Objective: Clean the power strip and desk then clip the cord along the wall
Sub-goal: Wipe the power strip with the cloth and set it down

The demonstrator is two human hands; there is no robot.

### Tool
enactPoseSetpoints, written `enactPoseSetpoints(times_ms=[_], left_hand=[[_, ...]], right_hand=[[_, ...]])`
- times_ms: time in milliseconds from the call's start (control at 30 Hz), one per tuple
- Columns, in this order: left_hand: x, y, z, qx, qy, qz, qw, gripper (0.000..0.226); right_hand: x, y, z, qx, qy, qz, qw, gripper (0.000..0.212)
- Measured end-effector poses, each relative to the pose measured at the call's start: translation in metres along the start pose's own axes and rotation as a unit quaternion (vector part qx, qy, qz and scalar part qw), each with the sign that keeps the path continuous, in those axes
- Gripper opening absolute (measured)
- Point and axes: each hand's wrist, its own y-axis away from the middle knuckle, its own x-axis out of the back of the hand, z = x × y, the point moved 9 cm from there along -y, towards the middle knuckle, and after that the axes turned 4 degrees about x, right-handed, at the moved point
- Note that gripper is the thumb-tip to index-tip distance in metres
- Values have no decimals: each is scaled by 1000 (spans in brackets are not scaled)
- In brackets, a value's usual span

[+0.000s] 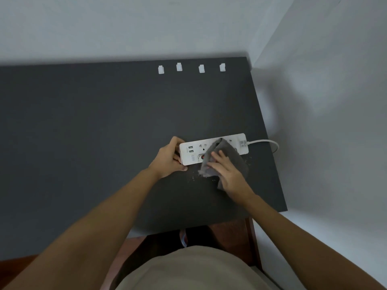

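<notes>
- The white power strip (213,149) lies flat on the dark desk (83,132), near its right edge.
- The left hand (169,159) clamps the strip's left end.
- The right hand (227,171) presses a grey cloth (225,156) over the strip's middle, fingers spread.
- The cord (266,142) leaves the strip's right end.
- Small crumbs (193,177) lie just in front of the strip.
- Four white clips (191,68) sit behind the strip, at the desk's back edge.
</notes>
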Motion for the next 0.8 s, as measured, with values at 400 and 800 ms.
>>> enactPoseSetpoints(times_ms=[400,800], left_hand=[[-3,-5,-17,155,213,-48,963,29],[24,3,39,-89,-50,98,990,27]], right_hand=[[-17,-15,-4,29,60,-37,997,74],[18,-32,-9,-18,64,119,991,70]])
